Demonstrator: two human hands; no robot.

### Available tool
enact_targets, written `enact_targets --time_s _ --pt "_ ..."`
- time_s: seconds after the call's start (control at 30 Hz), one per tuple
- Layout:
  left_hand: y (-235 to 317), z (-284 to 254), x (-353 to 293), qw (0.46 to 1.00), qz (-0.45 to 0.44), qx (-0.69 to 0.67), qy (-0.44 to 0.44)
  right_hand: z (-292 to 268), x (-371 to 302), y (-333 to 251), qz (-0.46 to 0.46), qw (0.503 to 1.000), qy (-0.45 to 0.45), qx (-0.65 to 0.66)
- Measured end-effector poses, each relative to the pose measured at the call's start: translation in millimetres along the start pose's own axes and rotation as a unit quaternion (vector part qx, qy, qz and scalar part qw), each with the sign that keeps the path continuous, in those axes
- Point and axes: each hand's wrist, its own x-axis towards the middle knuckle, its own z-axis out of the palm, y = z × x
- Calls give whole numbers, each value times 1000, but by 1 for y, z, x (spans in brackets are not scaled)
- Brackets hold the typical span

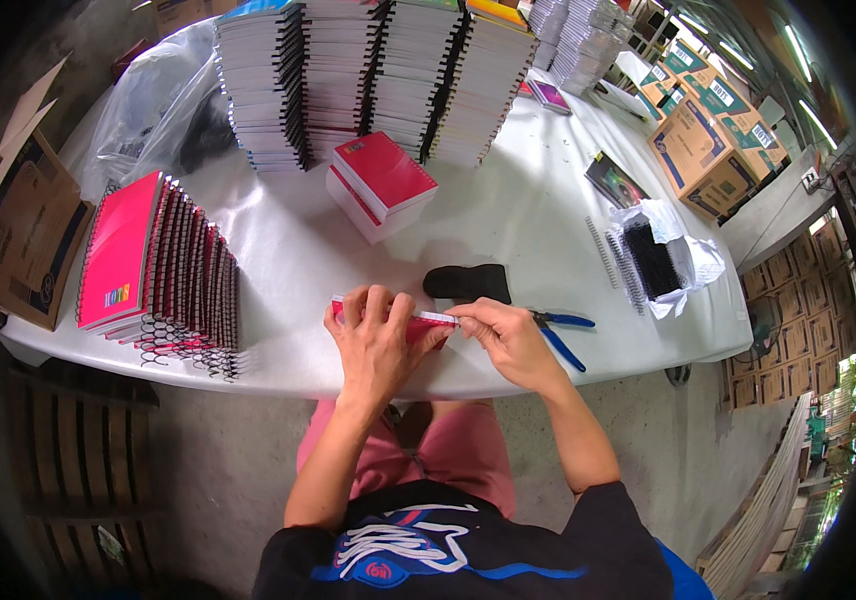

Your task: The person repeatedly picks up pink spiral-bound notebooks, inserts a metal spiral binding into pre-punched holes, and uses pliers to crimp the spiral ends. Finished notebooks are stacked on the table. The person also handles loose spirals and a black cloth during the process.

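Observation:
My left hand (376, 335) grips a red-covered notebook (432, 317) near the table's front edge, its fingers bent over the top. The notebook stands tilted with its pale long edge upward. At the right end of that edge, my right hand (510, 340) is closed in a pinch; what lies between the fingertips is too small to make out. Just beyond the hands lies a soft black pouch-like thing (468, 283). Blue-handled pliers (563, 335) rest to the right of my right hand. A small stack of red-covered books (384, 185) sits farther back.
Spiral-bound red notebooks (120, 255) are piled at the left beside an open carton (23, 225). Tall notebook stacks (338, 80) rise at the back. On the right are loose coils (616, 262), black coils (651, 260) in white wrapping and a dark notebook (616, 180). Cartons (698, 150) stand beyond.

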Motion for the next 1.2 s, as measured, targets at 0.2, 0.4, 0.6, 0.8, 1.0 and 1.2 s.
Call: enact_targets --time_s 0.2,0.4,0.6,0.8,1.0,1.2 --pt "3 6 -4 1000 -16 21 13 15 2 -12 19 988 61 -142" --pt "-4 -2 -4 1000 10 -7 -5 3 8 5 52 999 2 -12" --pt "-7 -13 4 997 23 -68 0 -23 27 67 -52 935 9 -352" --pt "-11 -10 0 996 15 -81 32 -23 33 63 25 963 -17 269" --pt "-10 -11 4 995 23 -97 0 -14 30 50 5 985 -34 170" --pt "-10 -12 9 994 25 -108 -11 -14 44 43 16 999 -11 29"
